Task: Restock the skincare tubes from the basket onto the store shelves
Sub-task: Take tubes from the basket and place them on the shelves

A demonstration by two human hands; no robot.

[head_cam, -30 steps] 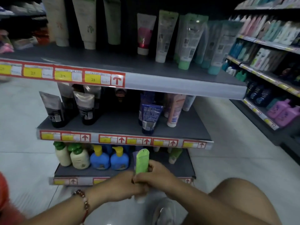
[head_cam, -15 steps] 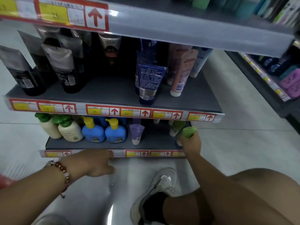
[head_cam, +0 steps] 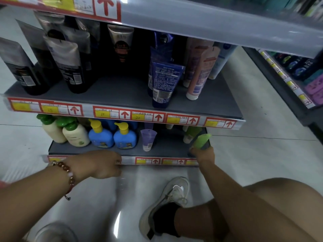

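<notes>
My right hand (head_cam: 203,153) grips a green tube (head_cam: 201,140) at the right end of the bottom shelf (head_cam: 108,151), beside another green tube (head_cam: 191,135) that stands there. My left hand (head_cam: 97,164) hangs in front of the bottom shelf's price strip with its fingers loosely curled and holds nothing. A lilac tube (head_cam: 148,139) stands cap-down in the middle of that shelf. The basket is out of view.
Blue pump bottles (head_cam: 111,136) and cream pump bottles (head_cam: 66,132) fill the bottom shelf's left half. The middle shelf (head_cam: 122,91) carries black tubes (head_cam: 70,63), a blue tube (head_cam: 165,84) and a pink tube (head_cam: 199,74). My shoe (head_cam: 167,199) rests on the floor below; another shelving unit (head_cam: 297,81) stands at right.
My hands came apart: the right carried the green tube down to the bottom shelf's right end, and the left let go and moved left. My view dropped lower and closer.
</notes>
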